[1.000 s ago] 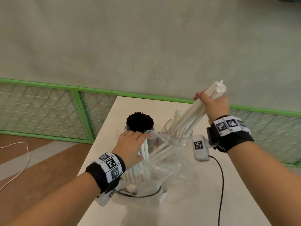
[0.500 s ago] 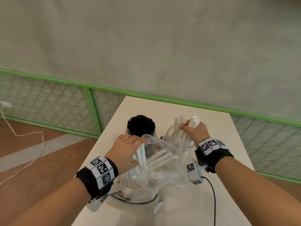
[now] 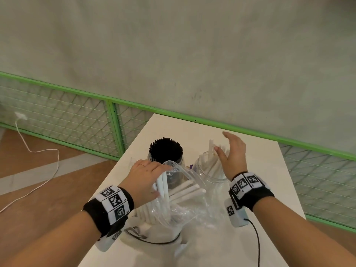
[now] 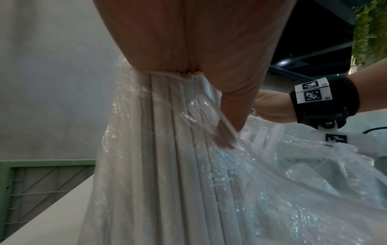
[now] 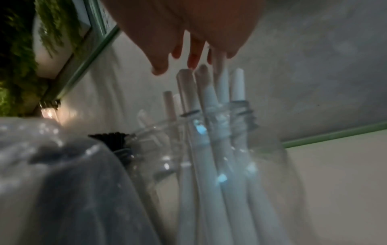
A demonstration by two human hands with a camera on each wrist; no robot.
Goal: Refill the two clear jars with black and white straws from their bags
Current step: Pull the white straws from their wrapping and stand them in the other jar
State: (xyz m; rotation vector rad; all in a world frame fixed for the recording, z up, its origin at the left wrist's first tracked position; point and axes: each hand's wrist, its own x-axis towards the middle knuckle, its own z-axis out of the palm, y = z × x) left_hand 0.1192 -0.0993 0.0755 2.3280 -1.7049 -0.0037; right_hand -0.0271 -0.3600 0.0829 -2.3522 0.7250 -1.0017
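Two hands work above the white tabletop point(image 3: 269, 170). Under the left hand point(image 3: 144, 174) stands the clear bag point(image 3: 179, 207) of white straws point(image 3: 183, 191), its fingers curled over the bag's mouth and gripping bag and straw tops together. Just beyond that hand sits the jar of black straws point(image 3: 166, 151). The right hand point(image 3: 234, 153) hovers, fingers spread and holding nothing, over the second clear jar point(image 3: 208, 170), whose white straws lean below its fingertips point(image 5: 159, 68). Crumpled plastic hides the bag's base, and the right wrist view is blurred.

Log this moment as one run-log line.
left hand: grips straw bag | right hand: open above white-straw jar | black-straw jar: full
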